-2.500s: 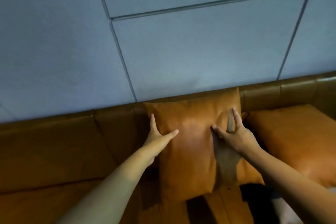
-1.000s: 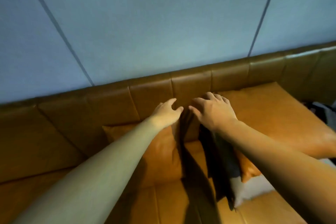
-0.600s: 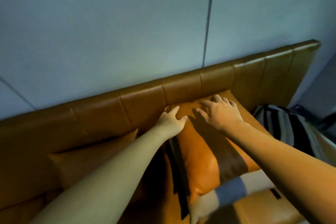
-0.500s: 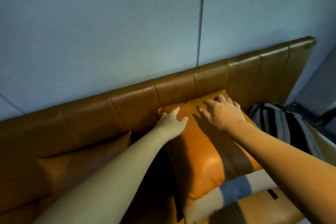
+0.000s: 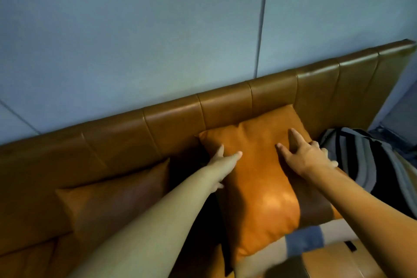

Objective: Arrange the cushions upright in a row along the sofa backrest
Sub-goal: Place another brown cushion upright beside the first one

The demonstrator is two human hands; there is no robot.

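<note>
An orange leather cushion leans upright against the brown leather sofa backrest. My left hand grips its left edge, thumb on the front and fingers behind. My right hand lies spread on its right side, thumb on the front and fingers curled over the right edge. A second, darker orange cushion stands against the backrest to the left, apart from my hands.
A black, grey and white striped cushion lies at the right end of the sofa. A white and blue striped fabric lies under the orange cushion on the seat. A pale blue panelled wall rises behind the backrest.
My hands have moved apart from the top of the cushion to its two sides. The cushion now stands more upright and square against the backrest.
</note>
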